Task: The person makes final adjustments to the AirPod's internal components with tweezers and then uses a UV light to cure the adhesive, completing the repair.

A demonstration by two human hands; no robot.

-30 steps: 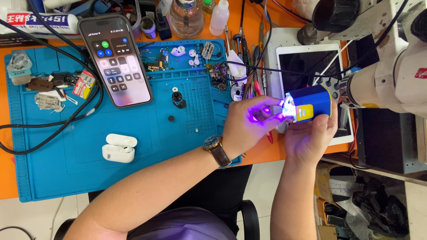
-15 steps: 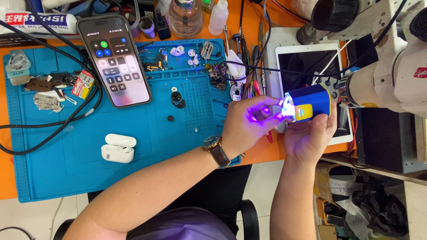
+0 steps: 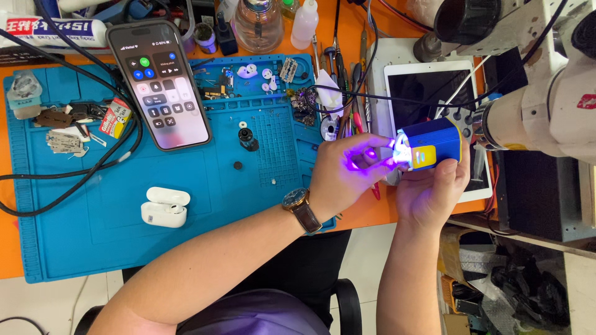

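My right hand (image 3: 431, 192) grips a small blue box-shaped lamp (image 3: 430, 144) that shines violet light to the left. My left hand (image 3: 343, 177), with a wristwatch (image 3: 301, 208) on its wrist, pinches a small part (image 3: 372, 156) right in front of the lamp's glowing end; the part itself is too washed out by the light to make out. Both hands hover at the right edge of the blue work mat (image 3: 124, 217), over the orange table.
A lit smartphone (image 3: 159, 84) and an open white earbud case (image 3: 165, 206) lie on the mat with small parts and black cables. A tablet (image 3: 434, 87) and a white microscope (image 3: 540, 105) stand to the right. Bottles and hand tools line the far edge.
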